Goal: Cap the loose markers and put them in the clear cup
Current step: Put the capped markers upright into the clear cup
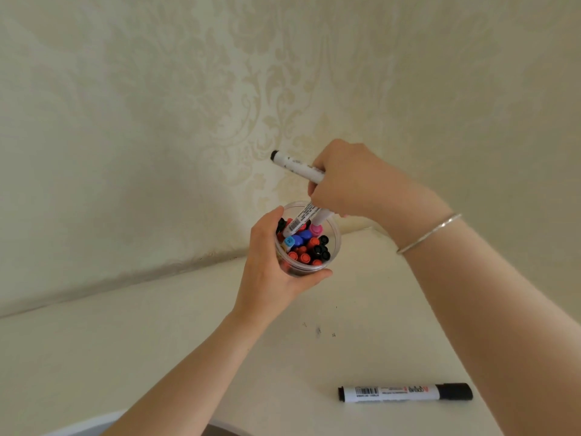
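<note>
Home: damask wallpaper (251,89), cream table (125,341)

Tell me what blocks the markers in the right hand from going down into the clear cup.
The cup is already crowded with capped markers, so the pink-capped marker and the barcoded one from the right hand meet those caps. Nothing else intervenes; the left hand grips the cup's side.

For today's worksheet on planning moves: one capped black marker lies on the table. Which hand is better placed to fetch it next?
Probably the right hand: the black marker lies below its forearm, though it first has to drop its markers. The left hand grips the clear cup.
</note>
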{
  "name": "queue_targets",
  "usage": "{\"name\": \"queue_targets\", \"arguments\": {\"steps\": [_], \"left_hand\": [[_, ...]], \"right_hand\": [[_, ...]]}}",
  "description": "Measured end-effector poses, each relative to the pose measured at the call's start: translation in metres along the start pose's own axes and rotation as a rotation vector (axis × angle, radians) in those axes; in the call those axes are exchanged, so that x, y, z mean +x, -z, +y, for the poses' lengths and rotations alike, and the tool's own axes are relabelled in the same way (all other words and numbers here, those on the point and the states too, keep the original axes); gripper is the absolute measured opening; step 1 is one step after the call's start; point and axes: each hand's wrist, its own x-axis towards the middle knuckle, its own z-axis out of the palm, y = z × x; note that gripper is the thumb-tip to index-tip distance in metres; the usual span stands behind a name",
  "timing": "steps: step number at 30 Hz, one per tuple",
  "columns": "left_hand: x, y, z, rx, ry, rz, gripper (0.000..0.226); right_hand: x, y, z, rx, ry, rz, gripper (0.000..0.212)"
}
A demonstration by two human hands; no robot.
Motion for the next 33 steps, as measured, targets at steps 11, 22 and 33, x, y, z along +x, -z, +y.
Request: {"name": "queue_targets", "arguments": {"steps": [11, 22, 33], "left_hand": [[0.004, -0.003, 0.0, -0.034, 0.042, 0.011, 0.107], [0.003, 0.003, 0.003, -0.029, 0.026, 0.034, 0.106], [0.002, 0.004, 0.002, -0.058, 0.054, 0.045, 0.107]], "right_hand": [[-0.008, -0.03, -0.005, -0.146, 0.122, 0.174, 0.024], [0.001, -0.025, -0.005, -0.02, 0.135, 0.156, 0.029], [0.004, -0.027, -0.003, 0.026, 0.07, 0.166, 0.021]]}}
